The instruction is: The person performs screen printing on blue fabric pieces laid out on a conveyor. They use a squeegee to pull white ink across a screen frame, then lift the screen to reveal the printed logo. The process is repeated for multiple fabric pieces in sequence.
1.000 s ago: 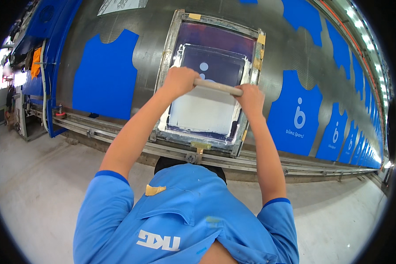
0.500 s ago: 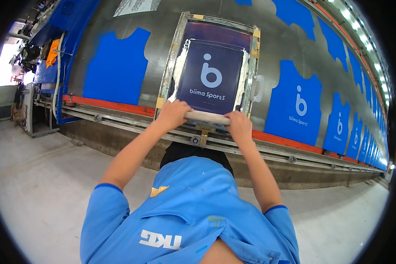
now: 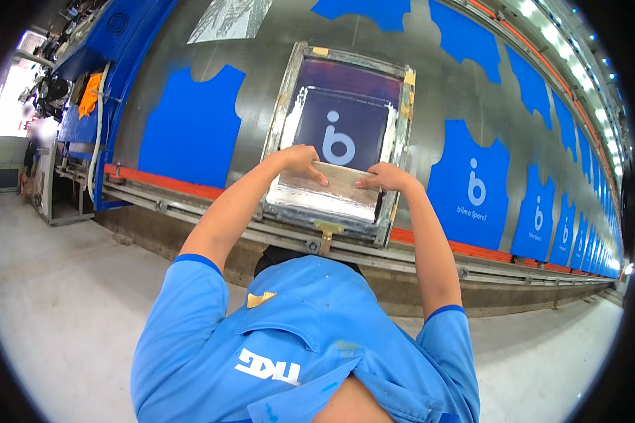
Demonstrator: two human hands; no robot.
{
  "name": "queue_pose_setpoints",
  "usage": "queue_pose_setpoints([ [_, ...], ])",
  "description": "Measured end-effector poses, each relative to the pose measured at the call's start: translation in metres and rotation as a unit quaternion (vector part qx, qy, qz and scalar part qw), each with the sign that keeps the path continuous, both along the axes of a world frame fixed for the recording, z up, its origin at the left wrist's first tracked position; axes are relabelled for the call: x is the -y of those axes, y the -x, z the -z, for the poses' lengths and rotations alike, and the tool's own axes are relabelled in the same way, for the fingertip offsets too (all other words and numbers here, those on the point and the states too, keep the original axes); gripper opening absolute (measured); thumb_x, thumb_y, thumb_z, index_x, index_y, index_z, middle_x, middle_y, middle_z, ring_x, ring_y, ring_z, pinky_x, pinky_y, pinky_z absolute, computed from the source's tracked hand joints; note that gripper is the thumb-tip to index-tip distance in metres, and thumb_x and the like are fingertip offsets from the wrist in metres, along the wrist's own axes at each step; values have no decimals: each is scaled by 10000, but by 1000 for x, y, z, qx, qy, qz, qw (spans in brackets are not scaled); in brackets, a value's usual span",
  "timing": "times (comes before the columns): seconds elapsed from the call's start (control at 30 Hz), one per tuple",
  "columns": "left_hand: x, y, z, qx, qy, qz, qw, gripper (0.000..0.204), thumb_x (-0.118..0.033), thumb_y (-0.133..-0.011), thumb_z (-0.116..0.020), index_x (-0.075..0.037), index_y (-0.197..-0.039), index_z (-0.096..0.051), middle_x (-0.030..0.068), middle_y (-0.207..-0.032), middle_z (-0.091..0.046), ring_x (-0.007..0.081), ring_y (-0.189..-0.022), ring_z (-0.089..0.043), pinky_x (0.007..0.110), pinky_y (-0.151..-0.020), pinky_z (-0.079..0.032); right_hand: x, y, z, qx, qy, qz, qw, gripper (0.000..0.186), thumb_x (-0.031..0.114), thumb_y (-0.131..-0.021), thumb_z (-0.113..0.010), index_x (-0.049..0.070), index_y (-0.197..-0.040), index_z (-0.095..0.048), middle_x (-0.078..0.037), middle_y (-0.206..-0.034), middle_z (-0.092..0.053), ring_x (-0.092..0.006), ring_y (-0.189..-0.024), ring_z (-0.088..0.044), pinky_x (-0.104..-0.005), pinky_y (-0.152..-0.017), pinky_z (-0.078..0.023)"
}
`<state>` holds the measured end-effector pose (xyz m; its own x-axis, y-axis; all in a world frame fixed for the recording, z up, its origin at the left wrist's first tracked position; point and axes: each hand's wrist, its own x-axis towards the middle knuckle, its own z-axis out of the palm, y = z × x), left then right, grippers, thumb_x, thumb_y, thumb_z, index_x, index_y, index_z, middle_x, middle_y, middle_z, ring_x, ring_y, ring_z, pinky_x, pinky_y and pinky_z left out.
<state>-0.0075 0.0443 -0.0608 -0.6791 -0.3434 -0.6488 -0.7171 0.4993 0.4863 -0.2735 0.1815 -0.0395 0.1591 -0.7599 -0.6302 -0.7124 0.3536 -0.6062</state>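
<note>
A wooden squeegee [image 3: 341, 182] lies across the near part of a screen-printing frame [image 3: 271, 127], its broad face tilted up toward me. White ink shows along its lower edge. My left hand [image 3: 304, 163] grips its left end, thumb pressed on the near face. At the other end my right hand [image 3: 386, 177] holds it the same way. Beyond the squeegee, the dark mesh [image 3: 310, 134] shows a pale round logo, its lower part hidden by the squeegee and hands. White ink [image 3: 292, 130] lines the mesh's sides. Whatever lies beneath the frame is hidden.
Blue shirt-shaped fabric pieces lie along the long grey table: a plain one [image 3: 194, 127] at left, a printed one [image 3: 469, 183] at right, several more beyond. An orange-red strip and metal rail [image 3: 494, 266] run along the near edge. A blue machine [image 3: 113, 42] stands at far left.
The squeegee has moved away from the frame's near end, over the lower part of the logo. It has tilted so its broad face shows. Both hands stay on it. The whole view has shifted slightly.
</note>
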Motion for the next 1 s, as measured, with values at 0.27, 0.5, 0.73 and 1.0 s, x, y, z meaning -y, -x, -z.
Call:
queue_pose_setpoints([
  [0.27, 76, 68, -54, -84, 278, -25, 956, 657, -716, -679, -784, -124, -959, -739, 122, -881, -728, 339, -900, -700, 457, -769, -538, -64, 67, 62, -169, 319, 421, 832, 423, 358, -953, -701, 101, -1285, -650, -103, -890, -724, -214, -742, -660, -364, -684, -507],
  [0.5, 100, 76, -49, -57, 210, 13, 976, 552, -505, -718, -840, -218, -1179, -743, 72, -1023, -762, 285, -1039, -706, 424, -905, -542, -96, 17, 100, 21, 227, 521, 823, 344, 272, -1012, -648, 123, -1320, -606, -4, -681, -557, -100, -553, -507, -296, -505, -409],
  [0.73, 41, 42, -31, -58, 231, -11, 971, 397, -226, -818, -755, -328, -1202, -733, 49, -1067, -757, 289, -1032, -704, 446, -904, -548, -60, 44, 101, 56, 263, 521, 810, 277, 221, -1003, -615, 102, -1250, -652, -28, -711, -597, -147, -588, -541, -346, -578, -440],
  [1.0, -139, -33, -20, -210, 270, -72, 937, 499, -65, -795, -681, -237, -1263, -696, 24, -1207, -729, 222, -1086, -686, 425, -883, -502, -26, 69, 34, 177, 249, 539, 785, 294, 220, -1017, -631, 79, -1276, -618, 55, -635, -459, -47, -513, -410, -251, -444, -328],
])
